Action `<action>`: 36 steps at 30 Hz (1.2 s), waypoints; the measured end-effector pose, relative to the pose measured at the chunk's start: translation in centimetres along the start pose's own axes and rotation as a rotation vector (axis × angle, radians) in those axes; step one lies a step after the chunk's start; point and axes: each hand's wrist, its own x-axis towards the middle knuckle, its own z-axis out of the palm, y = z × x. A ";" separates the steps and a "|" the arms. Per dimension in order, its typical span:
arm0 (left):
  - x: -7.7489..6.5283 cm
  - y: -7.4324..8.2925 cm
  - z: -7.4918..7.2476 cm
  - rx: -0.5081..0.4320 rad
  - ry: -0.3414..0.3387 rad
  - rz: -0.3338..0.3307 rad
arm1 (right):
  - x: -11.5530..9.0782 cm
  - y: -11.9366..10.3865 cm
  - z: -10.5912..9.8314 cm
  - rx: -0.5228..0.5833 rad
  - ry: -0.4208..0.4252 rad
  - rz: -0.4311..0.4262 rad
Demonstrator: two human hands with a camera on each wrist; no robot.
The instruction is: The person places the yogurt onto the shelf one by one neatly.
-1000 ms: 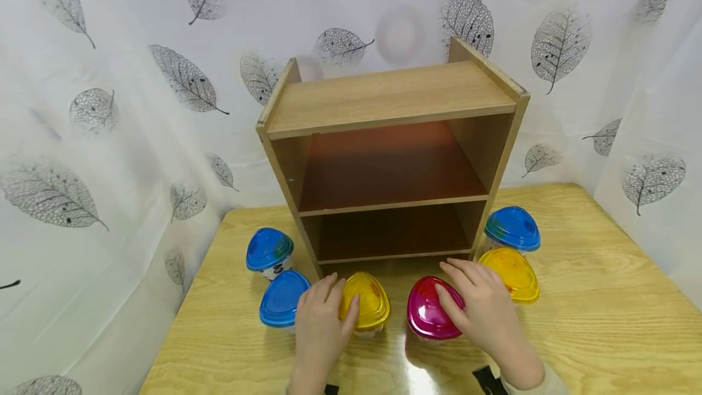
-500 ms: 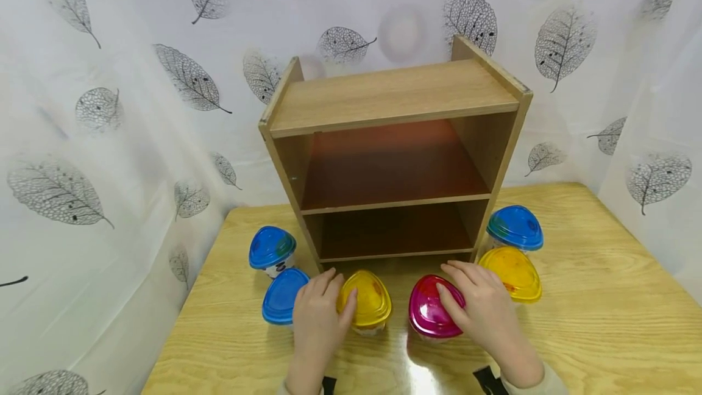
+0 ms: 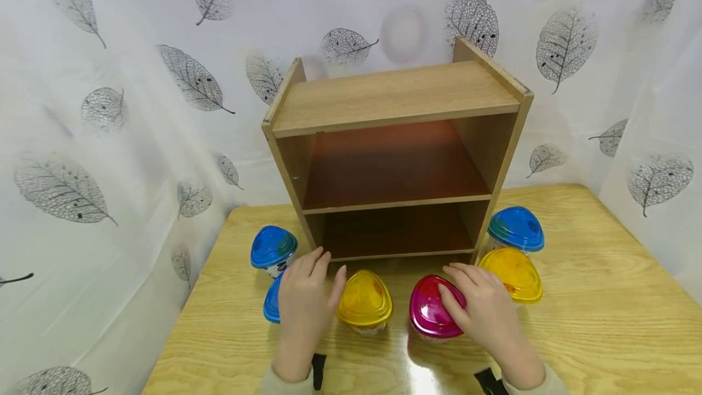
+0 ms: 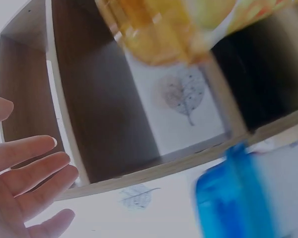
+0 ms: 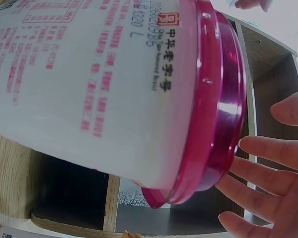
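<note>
L hand (image 3: pixel 307 291): fingers spread, nothing held, partly hiding blue-lidded rounded-triangular plastic tub (image 3: pixel 271 302), nr yellow-lidded tub (image 3: pixel 366 298). R hand (image 3: pixel 482 305): fingers loosely extended, not gripping, beside magenta-lidded white plastic tub (image 3: pixel 429 308); contact unclear. Tubs on wood-grain table (image 3: pixel 598 297), w/ tan wooden shelf unit (image 3: pixel 395 95) behind.

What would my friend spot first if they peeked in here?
Probably the shiny pink lid by the person's right hand, or the big wooden shelf standing on the table. Next might come the bright yellow lid between the two hands, and the blue lids on both sides.
</note>
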 end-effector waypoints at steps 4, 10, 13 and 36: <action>1.2 -0.1 -0.8 -0.002 0.014 0.025 | -0.1 0.0 0.1 -0.003 -0.005 0.003; 3.3 -0.4 -1.9 0.020 0.052 0.056 | -0.3 0.1 0.2 -0.004 -0.006 0.004; 4.3 -0.6 -2.4 0.037 0.089 0.047 | -0.2 0.1 0.2 0.002 -0.002 0.004; 10.1 -2.7 -3.1 -0.007 0.428 -0.182 | -0.7 -0.4 0.3 -0.012 -0.023 0.057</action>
